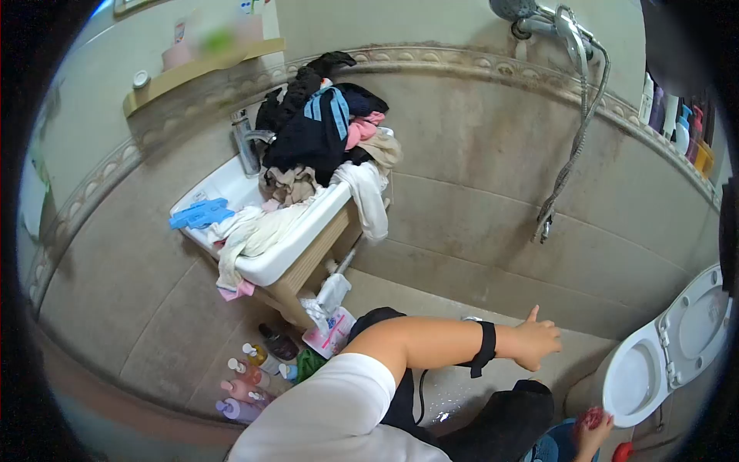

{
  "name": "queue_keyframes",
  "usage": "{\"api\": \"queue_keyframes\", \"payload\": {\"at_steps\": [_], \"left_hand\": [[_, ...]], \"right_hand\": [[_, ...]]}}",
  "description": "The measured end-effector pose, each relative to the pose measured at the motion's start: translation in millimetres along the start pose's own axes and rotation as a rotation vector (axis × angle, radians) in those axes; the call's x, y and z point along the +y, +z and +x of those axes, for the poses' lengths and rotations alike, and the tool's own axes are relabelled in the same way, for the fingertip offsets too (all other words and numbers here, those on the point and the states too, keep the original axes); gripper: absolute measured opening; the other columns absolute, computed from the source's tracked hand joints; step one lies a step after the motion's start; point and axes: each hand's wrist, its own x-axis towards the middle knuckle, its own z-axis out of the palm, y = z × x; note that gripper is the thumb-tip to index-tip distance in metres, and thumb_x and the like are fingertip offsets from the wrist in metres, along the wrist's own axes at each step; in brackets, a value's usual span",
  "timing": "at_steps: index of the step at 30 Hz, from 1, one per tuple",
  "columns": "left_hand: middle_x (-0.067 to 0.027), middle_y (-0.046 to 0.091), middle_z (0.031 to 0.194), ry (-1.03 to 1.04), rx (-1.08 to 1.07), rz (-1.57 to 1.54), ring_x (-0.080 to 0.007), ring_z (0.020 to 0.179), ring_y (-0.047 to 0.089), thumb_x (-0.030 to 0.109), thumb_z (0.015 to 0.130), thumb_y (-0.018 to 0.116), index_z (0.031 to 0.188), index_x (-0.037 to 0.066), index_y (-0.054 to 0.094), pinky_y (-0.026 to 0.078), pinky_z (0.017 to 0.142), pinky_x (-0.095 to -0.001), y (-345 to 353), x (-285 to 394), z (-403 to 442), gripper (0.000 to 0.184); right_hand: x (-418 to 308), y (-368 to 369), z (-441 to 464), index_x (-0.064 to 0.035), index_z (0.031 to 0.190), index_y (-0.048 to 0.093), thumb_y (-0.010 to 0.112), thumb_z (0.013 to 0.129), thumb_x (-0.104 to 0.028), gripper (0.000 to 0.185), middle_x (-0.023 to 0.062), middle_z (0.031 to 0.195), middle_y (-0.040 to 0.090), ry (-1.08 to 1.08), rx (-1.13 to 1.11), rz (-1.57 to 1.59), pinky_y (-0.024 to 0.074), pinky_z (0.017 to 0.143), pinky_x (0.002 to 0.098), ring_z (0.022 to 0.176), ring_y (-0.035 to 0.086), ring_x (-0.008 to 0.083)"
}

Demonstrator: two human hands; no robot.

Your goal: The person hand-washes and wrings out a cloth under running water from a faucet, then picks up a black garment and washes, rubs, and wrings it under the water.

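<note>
My left arm in a white sleeve reaches across the middle, a black band [483,350] around the wrist. My left hand [536,340] hangs in the air above the floor, thumb raised and fingers loosely bent, with nothing visible in it. At the lower right, my right hand [596,436] grips a dark red, mottled item [591,418] whose kind I cannot make out. That hand is over a blue bucket [568,436], partly cut off below, beside the toilet [637,381]. A dark-clad knee [504,420] lies between my hands.
A white washbasin [269,268] at the left holds piled clothes [304,131] and a blue toy-gun-shaped item [202,213]. Several bottles [250,373] stand on the floor below. A shower hose [573,154] hangs on the wall; more bottles [683,127] line the right ledge. The floor looks wet.
</note>
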Motion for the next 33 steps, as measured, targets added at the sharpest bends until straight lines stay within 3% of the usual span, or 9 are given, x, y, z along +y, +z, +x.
{"api": "queue_keyframes", "payload": {"at_steps": [3,9,14,15,17,19,21,26,33], "left_hand": [[-0.0133,0.043,0.128,-0.049,-0.022,0.102,-0.0308,0.128,0.032,0.026,0.066,0.065,0.120,0.014,0.053,0.015,0.098,-0.0701,-31.0,-11.2,-7.3,0.057],[-0.0103,0.053,0.119,-0.403,0.176,0.227,-0.0291,0.119,0.044,0.025,0.064,0.065,0.114,0.014,0.059,0.027,0.093,-0.0655,-155.5,-80.6,-66.8,0.051],[-0.0184,0.058,0.110,-0.839,0.649,0.441,-0.0344,0.105,0.054,0.025,0.064,0.064,0.109,0.009,0.062,0.043,0.090,-0.0435,-267.1,-157.4,-172.9,0.048],[-0.0198,0.058,0.110,-1.021,0.747,0.560,-0.0345,0.104,0.055,0.031,0.064,0.067,0.108,0.006,0.061,0.044,0.090,-0.0415,-284.1,-154.7,-196.0,0.051],[-0.0207,0.058,0.109,-0.993,0.904,0.758,-0.0345,0.103,0.056,0.039,0.064,0.070,0.106,0.004,0.062,0.044,0.089,-0.0412,-312.1,-210.4,-253.6,0.055],[-0.0210,0.058,0.109,-1.167,1.121,0.802,-0.0348,0.104,0.055,0.048,0.066,0.069,0.105,0.003,0.063,0.044,0.090,-0.0404,-329.4,-192.2,-284.3,0.059],[-0.0215,0.057,0.112,-1.215,1.276,0.487,-0.0349,0.107,0.054,0.051,0.069,0.065,0.108,0.003,0.061,0.043,0.090,-0.0403,-354.4,-201.2,-314.0,0.062],[-0.0206,0.049,0.124,-1.445,1.166,0.480,-0.0359,0.117,0.046,0.048,0.070,0.066,0.128,0.010,0.044,0.039,0.094,-0.0434,-371.3,-265.9,-373.1,0.073],[-0.0160,0.048,0.129,-1.580,0.997,0.398,-0.0327,0.120,0.045,0.053,0.069,0.066,0.137,0.019,0.033,0.034,0.093,-0.0495,-382.7,-303.3,-362.6,0.082]], "right_hand": [[-33.4,-11.6,-11.2,-0.0057,0.125,0.045,0.070,0.062,-0.004,0.068,0.0290,0.130,0.036,0.136,-0.054,-0.032,0.0276,0.103,0.0456,0.122,0.035,0.0430],[-191.6,-35.1,33.7,-0.0059,0.124,0.046,0.067,0.068,-0.002,0.060,0.0245,0.136,0.034,-0.164,-0.149,0.369,0.0279,0.104,0.0412,0.126,0.033,0.0373],[-325.1,-39.9,58.3,-0.0054,0.120,0.050,0.068,0.069,-0.003,0.054,0.0210,0.136,0.036,-0.450,-0.250,0.567,0.0281,0.104,0.0415,0.125,0.034,0.0381],[-347.0,-37.8,59.8,-0.0051,0.119,0.050,0.067,0.069,-0.003,0.052,0.0206,0.134,0.037,-0.542,-0.259,0.573,0.0301,0.103,0.0411,0.124,0.036,0.0374],[-375.1,-33.4,59.2,-0.0048,0.117,0.050,0.067,0.070,-0.003,0.050,0.0203,0.133,0.039,-0.643,-0.266,0.584,0.0321,0.101,0.0407,0.123,0.038,0.0366],[-396.3,-25.2,60.6,-0.0038,0.114,0.052,0.068,0.069,-0.003,0.047,0.0206,0.133,0.039,-0.636,-0.361,0.652,0.0333,0.100,0.0407,0.121,0.040,0.0372],[-402.1,-8.2,60.8,-0.0035,0.112,0.053,0.068,0.070,-0.004,0.045,0.0215,0.131,0.041,-0.619,-0.364,0.658,0.0347,0.099,0.0408,0.120,0.042,0.0374],[-400.4,27.4,61.7,-0.0032,0.107,0.057,0.068,0.071,-0.012,0.039,0.0236,0.124,0.047,-0.542,-0.555,0.656,0.0359,0.098,0.0414,0.115,0.045,0.0396],[-397.9,46.8,69.4,-0.0027,0.103,0.059,0.067,0.072,-0.015,0.034,0.0199,0.113,0.056,-0.496,-0.657,0.678,0.0398,0.093,0.0384,0.109,0.051,0.0349]]}}
